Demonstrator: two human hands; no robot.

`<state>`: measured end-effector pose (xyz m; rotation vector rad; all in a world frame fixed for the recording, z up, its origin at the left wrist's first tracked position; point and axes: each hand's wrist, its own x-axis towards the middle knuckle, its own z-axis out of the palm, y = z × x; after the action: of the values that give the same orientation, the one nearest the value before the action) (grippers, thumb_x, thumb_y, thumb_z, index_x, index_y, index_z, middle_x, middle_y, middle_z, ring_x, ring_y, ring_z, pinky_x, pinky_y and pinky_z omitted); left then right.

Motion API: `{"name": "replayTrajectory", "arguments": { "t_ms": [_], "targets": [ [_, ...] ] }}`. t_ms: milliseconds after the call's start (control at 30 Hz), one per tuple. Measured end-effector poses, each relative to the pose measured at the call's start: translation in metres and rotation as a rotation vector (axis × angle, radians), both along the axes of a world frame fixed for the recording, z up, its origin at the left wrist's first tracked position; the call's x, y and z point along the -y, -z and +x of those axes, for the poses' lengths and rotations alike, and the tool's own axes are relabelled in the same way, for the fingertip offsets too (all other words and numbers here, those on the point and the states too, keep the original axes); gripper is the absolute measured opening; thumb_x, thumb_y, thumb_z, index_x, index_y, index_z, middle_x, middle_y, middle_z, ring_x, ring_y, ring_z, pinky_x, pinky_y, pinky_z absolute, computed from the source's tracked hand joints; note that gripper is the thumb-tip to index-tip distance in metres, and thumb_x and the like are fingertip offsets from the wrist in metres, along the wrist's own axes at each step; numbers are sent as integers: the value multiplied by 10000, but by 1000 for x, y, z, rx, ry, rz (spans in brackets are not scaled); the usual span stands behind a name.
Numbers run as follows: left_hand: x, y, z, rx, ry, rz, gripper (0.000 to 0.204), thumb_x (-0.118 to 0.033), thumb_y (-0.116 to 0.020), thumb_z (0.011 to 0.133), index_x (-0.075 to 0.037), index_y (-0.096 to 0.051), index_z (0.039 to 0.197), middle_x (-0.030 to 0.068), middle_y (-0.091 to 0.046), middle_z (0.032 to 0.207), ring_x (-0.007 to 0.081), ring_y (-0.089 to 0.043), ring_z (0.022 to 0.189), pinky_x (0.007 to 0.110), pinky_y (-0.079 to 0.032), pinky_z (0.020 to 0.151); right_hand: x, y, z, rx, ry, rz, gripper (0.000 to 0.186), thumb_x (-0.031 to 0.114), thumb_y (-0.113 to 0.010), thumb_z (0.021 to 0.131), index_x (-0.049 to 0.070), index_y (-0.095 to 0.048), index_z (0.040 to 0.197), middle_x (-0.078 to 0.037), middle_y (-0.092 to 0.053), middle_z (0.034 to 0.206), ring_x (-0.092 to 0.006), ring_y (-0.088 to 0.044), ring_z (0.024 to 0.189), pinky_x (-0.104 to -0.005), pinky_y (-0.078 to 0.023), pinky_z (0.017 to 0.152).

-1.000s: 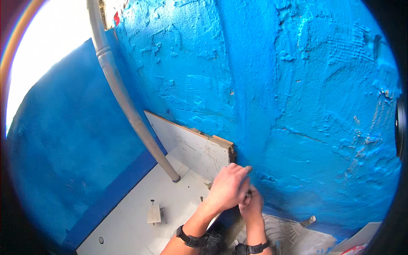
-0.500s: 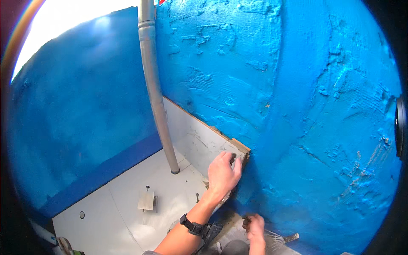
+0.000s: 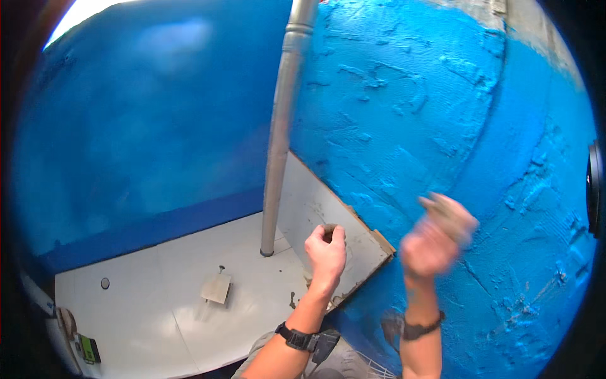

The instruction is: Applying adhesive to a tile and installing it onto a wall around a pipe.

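My left hand [image 3: 326,256] is closed in a pinch in front of an upright pale tile panel [image 3: 309,205]. Something small and dark shows at its fingertips, too indistinct to name. A black watch [image 3: 297,337] sits on that wrist. My right hand [image 3: 437,239] is raised before the rough blue wall [image 3: 398,120], right of the panel's end. Motion smears its fingers, which look coated in grey-brown; whether they hold anything cannot be made out. A dark band [image 3: 424,328] circles the right wrist.
A grey pipe [image 3: 283,120] rises from the white tiled ledge [image 3: 145,309] beside the panel. On the ledge lie a small square plate [image 3: 216,288] with a knobbed stem and a round drain [image 3: 105,283]. A green-and-black object [image 3: 87,348] lies lower left. Thin wires [image 3: 377,366] show below.
My right hand has risen from low by the floor to beside the panel's end. The left hand has drawn back from the panel's top corner. The view has shifted, with the pipe further right.
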<state>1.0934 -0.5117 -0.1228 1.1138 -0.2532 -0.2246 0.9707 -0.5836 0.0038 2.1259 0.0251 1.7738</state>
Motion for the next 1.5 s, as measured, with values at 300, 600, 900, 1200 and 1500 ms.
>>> {"name": "replayTrajectory", "arguments": {
  "t_ms": [300,600,900,1200,1500],
  "targets": [
    [-46,15,78,-200,-248,-204,130,-104,-649,900,-2,-619,976,33,-645,835,108,-604,707,259,-501,658,-22,80,17,-358,121,250,167,76,-716,770,10,-565,798,-196,-581,939,-385,-550,901,-489,-413,806],
    [-239,277,269,20,-717,695,342,-302,-659,893,20,-623,783,216,-670,744,380,-669,727,479,-499,676,-23,125,11,-767,-153,198,356,26,-703,648,75,-359,570,-127,-383,576,-343,-422,508,-454,-296,475],
    [-384,334,329,564,-427,1483,379,-347,-587,939,-28,-629,738,178,-658,714,374,-648,665,491,-511,642,-15,259,205,-1389,-214,151,196,206,-692,735,84,-579,632,-132,-601,634,-337,-614,595,-455,-502,563],
    [-378,330,335,457,-343,1508,371,-342,-569,949,-28,-622,758,168,-660,735,368,-655,680,491,-514,653,-71,337,332,-1470,-437,19,179,214,-665,756,76,-615,653,-121,-656,682,-324,-657,625,-441,-536,611],
    [-380,326,336,488,-386,1485,365,-335,-563,951,-36,-602,744,166,-650,728,377,-648,670,501,-505,636,-42,309,219,-1296,-134,890,255,158,-689,751,21,-530,607,-200,-543,594,-405,-549,541,-474,-437,522]
  ]
}}
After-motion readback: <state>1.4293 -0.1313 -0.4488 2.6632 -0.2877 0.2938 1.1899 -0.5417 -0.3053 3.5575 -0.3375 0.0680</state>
